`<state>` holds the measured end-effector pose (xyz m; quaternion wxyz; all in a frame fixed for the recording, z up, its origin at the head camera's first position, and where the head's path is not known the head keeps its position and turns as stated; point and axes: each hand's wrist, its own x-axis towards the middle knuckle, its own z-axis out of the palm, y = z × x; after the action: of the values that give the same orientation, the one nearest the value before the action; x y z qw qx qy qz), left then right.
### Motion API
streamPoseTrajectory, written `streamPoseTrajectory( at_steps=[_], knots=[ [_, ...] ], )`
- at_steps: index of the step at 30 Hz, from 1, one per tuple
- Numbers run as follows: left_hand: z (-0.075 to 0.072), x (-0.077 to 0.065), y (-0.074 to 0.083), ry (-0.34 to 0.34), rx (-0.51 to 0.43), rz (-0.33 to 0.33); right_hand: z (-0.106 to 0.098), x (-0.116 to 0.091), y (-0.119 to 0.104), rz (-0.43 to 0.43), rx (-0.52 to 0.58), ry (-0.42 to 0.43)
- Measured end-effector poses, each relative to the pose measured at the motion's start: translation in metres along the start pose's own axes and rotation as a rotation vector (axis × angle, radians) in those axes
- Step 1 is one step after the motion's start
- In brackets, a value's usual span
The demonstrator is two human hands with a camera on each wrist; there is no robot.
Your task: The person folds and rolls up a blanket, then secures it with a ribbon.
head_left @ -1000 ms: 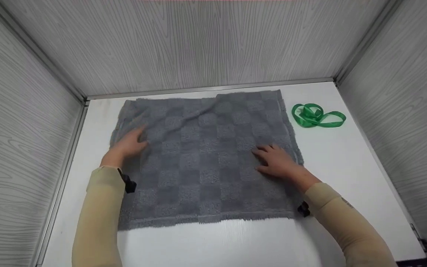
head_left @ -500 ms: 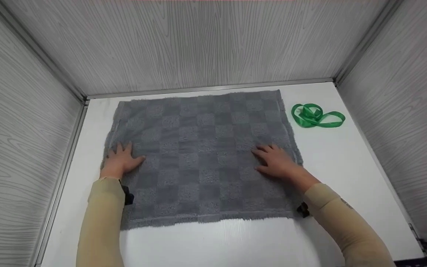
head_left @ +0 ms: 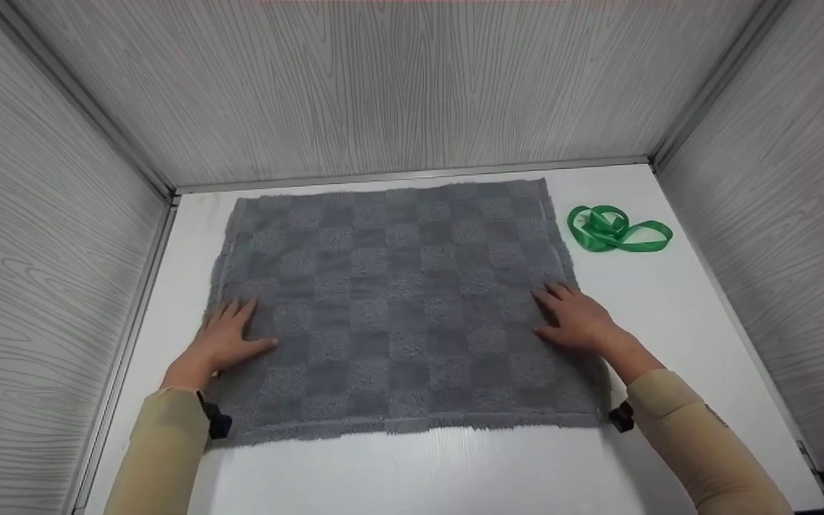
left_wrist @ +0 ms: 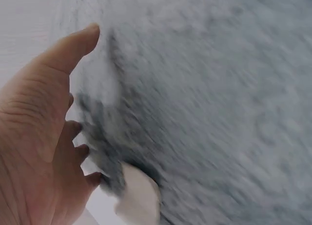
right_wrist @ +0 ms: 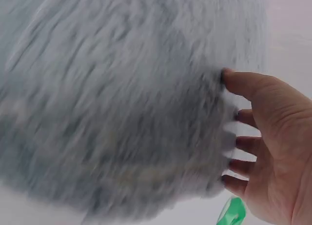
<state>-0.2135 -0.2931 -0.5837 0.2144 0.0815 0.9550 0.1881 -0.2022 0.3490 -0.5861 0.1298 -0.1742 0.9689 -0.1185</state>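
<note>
A grey checkered towel (head_left: 390, 300) with fringed edges lies spread out on the white table. My left hand (head_left: 222, 343) is over its left edge, fingers spread and thumb pointing inward. In the left wrist view the same hand (left_wrist: 44, 122) has a straight thumb beside the fuzzy grey cloth. At the opposite edge, my right hand (head_left: 573, 318) has its fingertips on the towel and its palm by the border. The right wrist view shows that hand's fingers (right_wrist: 248, 144) extended along the towel's edge, pinching nothing.
A loosely coiled green ribbon (head_left: 616, 229) lies on the table right of the towel. Grey wood-grain panels (head_left: 412, 86) wall in the back and both sides. White tabletop (head_left: 419, 472) shows in front of the towel.
My left hand has come back toward me along the left edge, and the towel's far-left creases have flattened out. My right hand has slid right, to the towel's border.
</note>
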Motion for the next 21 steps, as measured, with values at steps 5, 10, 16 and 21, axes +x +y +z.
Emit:
streamPoseTrajectory(
  at_steps=[5,10,16,21],
  knots=[
    [0.008,-0.01,-0.01,0.033,0.04,0.009,-0.001,-0.002,0.005,0.014,0.011,-0.024],
    [0.011,-0.015,-0.007,0.041,0.039,0.002,-0.004,0.001,0.01,0.006,0.02,-0.041],
    [0.012,-0.018,-0.002,0.059,0.04,0.017,-0.006,0.001,0.014,-0.009,-0.012,-0.022],
    [0.015,-0.028,-0.001,0.097,0.073,0.074,-0.005,-0.007,0.004,-0.064,-0.088,0.01]
  ],
)
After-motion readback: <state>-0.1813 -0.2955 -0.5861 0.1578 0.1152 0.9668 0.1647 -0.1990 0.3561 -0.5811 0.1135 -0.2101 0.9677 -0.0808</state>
